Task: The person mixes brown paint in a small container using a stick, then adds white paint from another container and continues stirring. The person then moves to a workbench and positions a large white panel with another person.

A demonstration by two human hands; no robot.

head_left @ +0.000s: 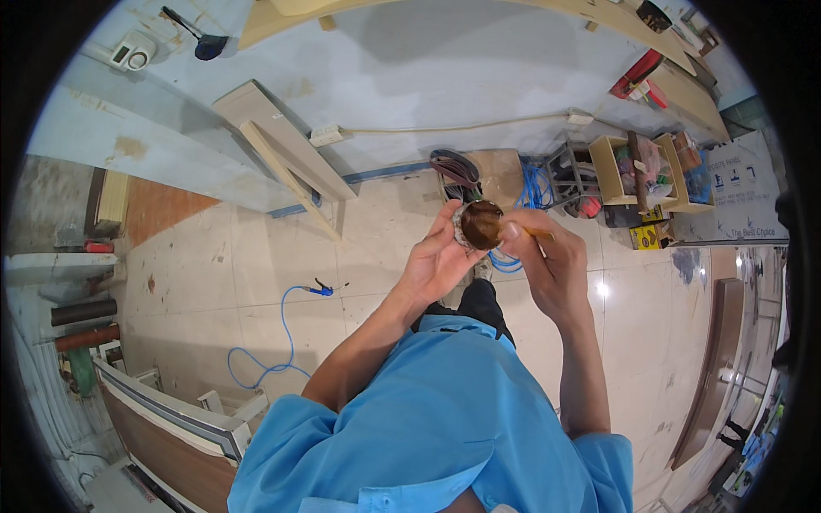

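In front of my body my left hand point(434, 263) is wrapped round a small round cup point(459, 229), its mouth turned up toward me. Glossy brown stuff point(483, 221), which looks like a thick liquid, fills the cup. A slim yellowish-brown stick point(539, 232) is pinched between the thumb and fingers of my right hand point(552, 261). Its near end reaches into the brown stuff at the cup's right side. Whether that end carries bristles is hidden by my fingers and the brown stuff.
A blue air hose with a blow gun point(320, 291) lies on the tiled floor to the left. Boards point(274, 141) lean on the far wall. Sanding belts point(455, 168), a metal stool point(571, 175) and open boxes point(611, 171) stand at the far right. A framed panel point(171, 402) is at the near left.
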